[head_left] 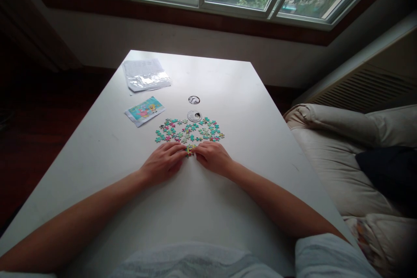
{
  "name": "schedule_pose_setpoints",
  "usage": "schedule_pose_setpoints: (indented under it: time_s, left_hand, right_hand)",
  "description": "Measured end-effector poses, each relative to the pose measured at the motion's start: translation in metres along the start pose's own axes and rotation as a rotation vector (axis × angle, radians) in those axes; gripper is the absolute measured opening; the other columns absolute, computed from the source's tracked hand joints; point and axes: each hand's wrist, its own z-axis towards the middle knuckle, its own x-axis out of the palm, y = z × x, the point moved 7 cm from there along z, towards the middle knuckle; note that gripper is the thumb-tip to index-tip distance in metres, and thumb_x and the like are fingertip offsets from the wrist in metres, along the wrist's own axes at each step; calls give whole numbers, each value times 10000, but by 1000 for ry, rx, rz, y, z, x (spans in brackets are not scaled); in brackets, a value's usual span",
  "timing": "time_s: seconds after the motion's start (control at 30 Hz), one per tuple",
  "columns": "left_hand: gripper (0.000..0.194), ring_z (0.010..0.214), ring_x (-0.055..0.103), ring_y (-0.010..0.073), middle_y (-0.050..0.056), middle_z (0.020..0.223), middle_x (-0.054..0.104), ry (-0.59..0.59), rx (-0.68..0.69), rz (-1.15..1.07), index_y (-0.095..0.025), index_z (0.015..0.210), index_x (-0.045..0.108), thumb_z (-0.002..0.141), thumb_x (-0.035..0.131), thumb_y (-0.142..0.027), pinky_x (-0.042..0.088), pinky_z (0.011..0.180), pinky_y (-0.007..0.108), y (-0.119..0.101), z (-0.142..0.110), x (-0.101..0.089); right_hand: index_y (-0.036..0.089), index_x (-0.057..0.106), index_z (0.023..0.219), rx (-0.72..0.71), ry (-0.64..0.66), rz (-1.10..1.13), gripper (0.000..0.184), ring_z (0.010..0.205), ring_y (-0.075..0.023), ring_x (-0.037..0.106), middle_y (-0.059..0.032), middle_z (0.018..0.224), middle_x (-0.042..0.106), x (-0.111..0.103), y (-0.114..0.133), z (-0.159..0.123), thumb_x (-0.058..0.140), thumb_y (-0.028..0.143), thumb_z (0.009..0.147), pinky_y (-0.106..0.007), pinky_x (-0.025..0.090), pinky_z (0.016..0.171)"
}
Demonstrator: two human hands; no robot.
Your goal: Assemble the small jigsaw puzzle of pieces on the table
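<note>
- Clear plastic sleeve with pale papers (146,74), far left of the white, smooth-topped table (260,139); print unreadable.
- Rectangular picture card, turquoise with pink and yellow figures (145,110), lying askew nearer me; fine detail lost.
- My left hand (164,158), bare, palm down, fingers together and bent, tips at the left edge of the small cluster. Thumb mostly covered; whether it pinches, I cannot tell.
- Loose jigsaw pieces in teal, pale green and pink (169,128), spread in a broad patch just beyond both hands; too small to count or read.
- Small yellow-and-teal cluster of jigsaw pieces (190,150), flat on the table between my fingertips. Step in hand, as I judge it: aligning or pressing these pieces together. Next move calls for level, light pressure, one side steadied; the seams lie partly under my fingers.
- Two round, dark-rimmed grey discs (194,116), one behind the other beyond the pieces; possibly table fittings, though glare leaves this uncertain.
- My right hand (213,156), fingers curled in, tips at the cluster's right edge; how tightly they close is hidden.
- Beige cushioned sofa (319,165), far right, cut off by the frame, dark cloth (387,173) upon it, shape indistinct.
</note>
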Motion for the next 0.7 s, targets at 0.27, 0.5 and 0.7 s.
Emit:
schedule_pose_setpoints:
  time_s: [0.27,0.5,0.7]
  left_hand:
    - [410,1319,503,283,71,1395,599,17,-1,41,-270,1355,596,955,543,-196,436,1099,482,0,-1,4]
    - [448,1338,474,297,85,1416,568,53,2,73,-289,1413,557,970,537,-223,430,1099,504,0,0,7]
    - [422,1331,474,304,99,1405,572,53,8,76,-280,1392,580,976,527,-230,450,1081,517,-2,2,4]
  right_hand:
    - [248,738,1087,75,22,71,253,909,-171,670,-39,977,759,1,-7,0,550,175,934,-260,440,790]
    - [254,746,1089,83,28,81,255,888,-171,675,-34,960,762,3,-10,0,565,180,925,-256,432,759]
    - [242,732,1079,4,-9,75,251,889,-167,658,-30,936,754,1,-6,-1,559,149,923,-260,435,783]
